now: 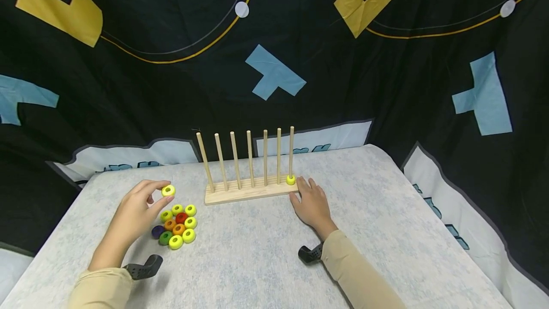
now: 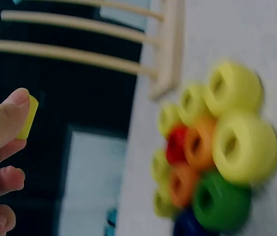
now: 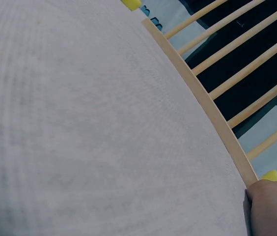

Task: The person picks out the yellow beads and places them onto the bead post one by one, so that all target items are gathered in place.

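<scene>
My left hand (image 1: 135,213) pinches a yellow ring bead (image 1: 168,190) between thumb and fingertips, raised over the left of the table. Below it lies a cluster of ring beads: several yellow ones (image 1: 176,242), two orange (image 1: 178,229), a red (image 1: 181,218), a green (image 1: 166,238) and a dark blue-purple one (image 1: 157,231). A wooden peg rack (image 1: 249,194) with several upright pegs stands at the middle. One yellow bead (image 1: 290,180) sits at the foot of its rightmost peg. My right hand (image 1: 313,206) rests at the rack's right end, its fingers extended beside the base.
A pale mottled cloth covers the table (image 1: 257,261). Behind it hangs a black curtain (image 1: 180,94) with yellow and blue patches and a white lower border. Black wrist cameras (image 1: 146,268) sit on both wrists.
</scene>
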Demonstrator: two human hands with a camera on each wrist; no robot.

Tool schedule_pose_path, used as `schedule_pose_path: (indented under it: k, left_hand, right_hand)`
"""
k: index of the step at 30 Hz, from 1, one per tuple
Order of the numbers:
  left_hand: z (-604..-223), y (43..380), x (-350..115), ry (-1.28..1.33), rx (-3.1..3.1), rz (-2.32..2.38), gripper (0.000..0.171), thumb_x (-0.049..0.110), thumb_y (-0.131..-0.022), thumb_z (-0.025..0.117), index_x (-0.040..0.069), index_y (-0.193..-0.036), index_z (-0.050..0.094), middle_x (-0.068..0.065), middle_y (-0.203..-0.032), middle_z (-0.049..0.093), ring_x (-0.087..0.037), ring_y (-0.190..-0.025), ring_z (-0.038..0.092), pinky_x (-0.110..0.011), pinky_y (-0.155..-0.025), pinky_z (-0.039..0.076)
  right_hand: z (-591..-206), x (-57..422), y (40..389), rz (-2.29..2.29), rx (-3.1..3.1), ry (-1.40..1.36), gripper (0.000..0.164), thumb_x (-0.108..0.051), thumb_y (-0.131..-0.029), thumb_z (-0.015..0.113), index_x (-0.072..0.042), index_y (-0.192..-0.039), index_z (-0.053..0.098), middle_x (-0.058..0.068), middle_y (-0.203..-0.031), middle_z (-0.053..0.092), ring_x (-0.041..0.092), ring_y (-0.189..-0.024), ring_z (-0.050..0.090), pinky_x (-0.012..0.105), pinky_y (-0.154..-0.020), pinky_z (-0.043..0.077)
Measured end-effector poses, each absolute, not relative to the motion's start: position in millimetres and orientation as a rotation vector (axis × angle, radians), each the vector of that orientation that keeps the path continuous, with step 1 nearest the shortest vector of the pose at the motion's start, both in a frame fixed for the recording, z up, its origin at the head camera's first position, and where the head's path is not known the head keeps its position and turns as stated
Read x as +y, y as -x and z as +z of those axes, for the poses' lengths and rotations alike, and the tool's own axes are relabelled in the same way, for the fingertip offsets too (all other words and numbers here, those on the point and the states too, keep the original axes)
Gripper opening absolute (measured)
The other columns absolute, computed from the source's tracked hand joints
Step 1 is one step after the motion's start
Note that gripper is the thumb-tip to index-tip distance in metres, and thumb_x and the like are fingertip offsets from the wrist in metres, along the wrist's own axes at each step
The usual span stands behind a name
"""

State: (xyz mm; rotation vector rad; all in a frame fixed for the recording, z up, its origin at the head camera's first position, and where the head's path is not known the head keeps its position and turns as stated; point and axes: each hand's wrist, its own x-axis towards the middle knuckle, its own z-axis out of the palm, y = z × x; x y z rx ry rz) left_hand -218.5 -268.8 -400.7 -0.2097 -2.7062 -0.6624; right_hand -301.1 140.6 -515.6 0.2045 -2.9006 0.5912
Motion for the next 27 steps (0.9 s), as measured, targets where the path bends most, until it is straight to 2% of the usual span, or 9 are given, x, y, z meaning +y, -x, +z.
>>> schedule_pose_path:
  k: [9,20,27]
  left_hand:
    - [-375,225,-225,0.384,-2.571,-0.644,0.042,0.019,-0.087,0.077,0.008,-0.126,0.065,-0.011,-0.118,0.064,-0.022,-0.086,0.054,-0.031,-0.065,0.048]
    - [-351,243,-173,0.527,-2.496,-0.66,0.041,0.02,-0.085,0.079,0.009,-0.123,0.068,-0.006,-0.11,0.065,-0.022,-0.084,0.054,-0.033,-0.066,0.047]
    - [-344,260,-133,0.634,-2.45,-0.678,0.038,0.023,-0.086,0.078,0.01,-0.121,0.069,-0.004,-0.108,0.066,-0.022,-0.088,0.058,-0.036,-0.071,0.049]
  right_hand:
    - [-516,141,301,0.593,-2.905,-0.198,0.063,-0.046,-0.103,0.042,-0.011,-0.155,0.035,0.007,-0.16,0.037,0.033,-0.151,0.028,0.05,-0.122,0.022]
    - [-516,142,301,0.594,-2.893,-0.213,0.063,-0.045,-0.103,0.044,-0.011,-0.154,0.035,0.007,-0.159,0.039,0.034,-0.15,0.029,0.051,-0.122,0.022]
    - [-517,142,301,0.589,-2.893,-0.202,0.063,-0.047,-0.103,0.043,-0.012,-0.155,0.034,0.006,-0.159,0.038,0.033,-0.15,0.028,0.051,-0.122,0.022]
